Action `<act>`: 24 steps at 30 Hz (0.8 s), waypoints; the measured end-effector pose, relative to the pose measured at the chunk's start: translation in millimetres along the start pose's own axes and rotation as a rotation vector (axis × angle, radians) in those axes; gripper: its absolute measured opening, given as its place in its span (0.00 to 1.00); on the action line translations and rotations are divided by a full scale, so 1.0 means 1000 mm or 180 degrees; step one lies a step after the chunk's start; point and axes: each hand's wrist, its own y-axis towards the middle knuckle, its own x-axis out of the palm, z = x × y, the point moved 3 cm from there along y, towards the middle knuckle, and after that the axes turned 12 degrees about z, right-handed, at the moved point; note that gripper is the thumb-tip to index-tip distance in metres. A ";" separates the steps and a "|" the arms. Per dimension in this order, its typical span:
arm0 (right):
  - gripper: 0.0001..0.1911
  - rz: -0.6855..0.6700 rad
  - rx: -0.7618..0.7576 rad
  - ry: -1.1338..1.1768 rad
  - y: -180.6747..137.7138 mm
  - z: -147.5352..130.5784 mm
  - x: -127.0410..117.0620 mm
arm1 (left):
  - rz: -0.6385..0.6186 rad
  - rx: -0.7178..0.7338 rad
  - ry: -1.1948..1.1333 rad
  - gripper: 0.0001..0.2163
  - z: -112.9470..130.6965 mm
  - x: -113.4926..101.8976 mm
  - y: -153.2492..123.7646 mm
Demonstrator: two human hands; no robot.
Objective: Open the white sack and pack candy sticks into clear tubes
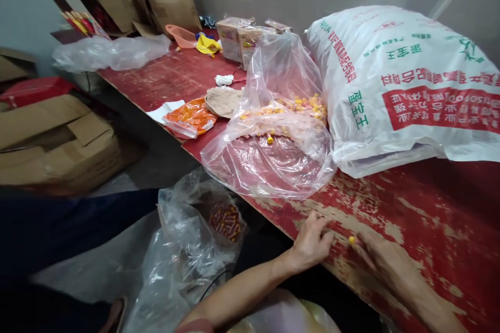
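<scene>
My left hand (312, 239) rests at the front edge of the worn red table (425, 218), its fingers curled down and closed; anything inside them is hidden. To its right is my right hand (378, 255), smeared by motion, with a small yellow-capped piece (352, 240) at its fingertips. Beyond both hands a clear plastic bag (273, 166) lies with its mouth towards me, holding many small yellow and pink pieces (300, 106). Below the table edge, an open clear bag (183, 234) contains dark red sticks with yellow ends (225, 222).
A big stuffed white sack (394, 67) fills the table's right back. Further left are an orange packet (191, 117), a round tan pad (224, 101), small boxes (230, 39), an orange scoop (180, 36) and cardboard boxes (164, 2). Another carton (58, 145) stands at left beside a person's dark-clothed leg (78, 234).
</scene>
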 end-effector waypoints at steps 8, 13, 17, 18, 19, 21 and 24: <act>0.10 -0.0556 0.0187 -0.0239 0.003 -0.005 0.012 | 0.0163 -0.0391 -0.0451 0.12 -0.014 -0.014 0.008; 0.10 -0.0202 0.0148 0.0043 0.002 -0.006 0.008 | 0.0144 -0.0322 -0.0454 0.12 -0.008 -0.011 0.010; 0.10 0.0127 0.0046 0.0875 0.004 -0.042 0.015 | -0.0056 -0.0286 -0.0537 0.14 -0.005 -0.018 -0.001; 0.10 0.0212 -0.0012 0.1093 0.005 -0.054 0.017 | -0.0134 -0.0395 -0.0643 0.14 -0.005 -0.022 -0.004; 0.11 0.0255 -0.0113 0.1298 0.009 -0.066 0.019 | -0.0207 -0.0562 -0.0772 0.15 -0.006 -0.026 -0.007; 0.13 0.0220 -0.0318 0.1595 0.019 -0.079 0.018 | -0.0192 -0.0972 -0.1002 0.17 -0.006 -0.042 -0.013; 0.13 0.0587 -0.0161 0.1359 0.050 -0.059 0.002 | 0.0433 -0.1342 -0.0977 0.19 -0.010 -0.086 -0.022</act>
